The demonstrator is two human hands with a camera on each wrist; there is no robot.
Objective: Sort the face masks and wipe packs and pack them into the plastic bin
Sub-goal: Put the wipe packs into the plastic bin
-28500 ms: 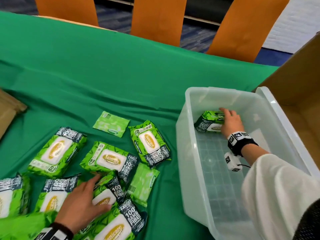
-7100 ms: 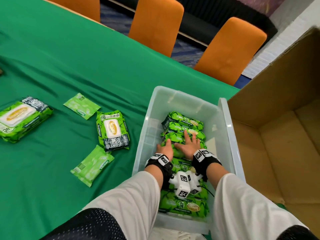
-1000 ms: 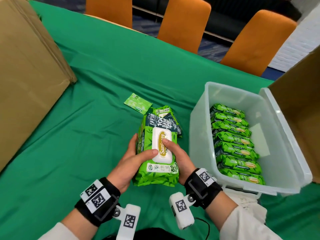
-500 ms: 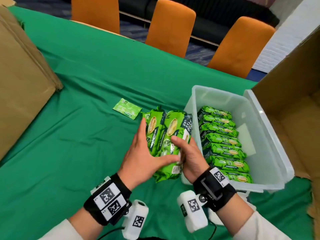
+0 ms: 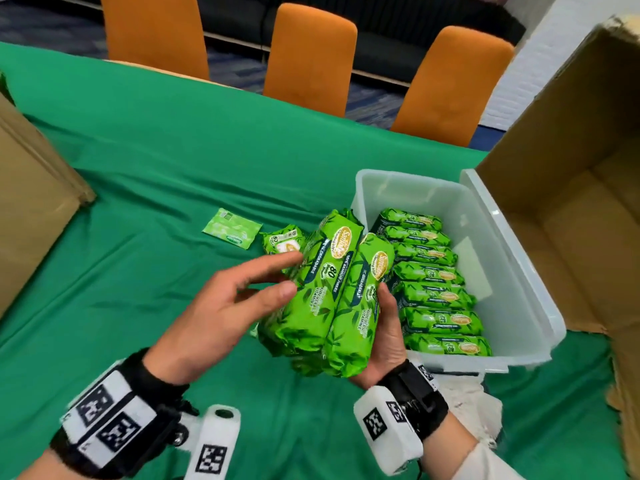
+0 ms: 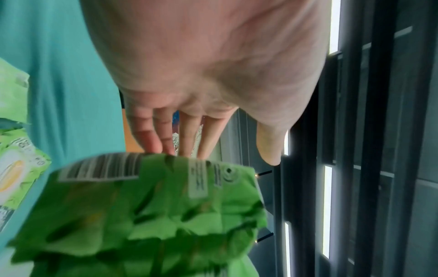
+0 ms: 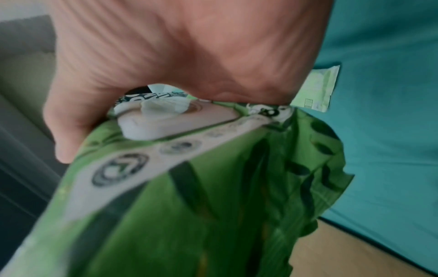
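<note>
where bin [image 5: 512, 271] sits, 7 packs [image 5: 433, 296]

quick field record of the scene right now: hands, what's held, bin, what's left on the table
right hand: grips two wipe packs held on edge, side by side, above the table
left hand: fingers straight, touching the left pack's side
plastic bin: clear, open; a row of seven wipe packs on edge along its left side, right side bare
left on table: one wipe pack and one flat light green sachet on the green tablecloth
nearby: cardboard box right of the bin
</note>
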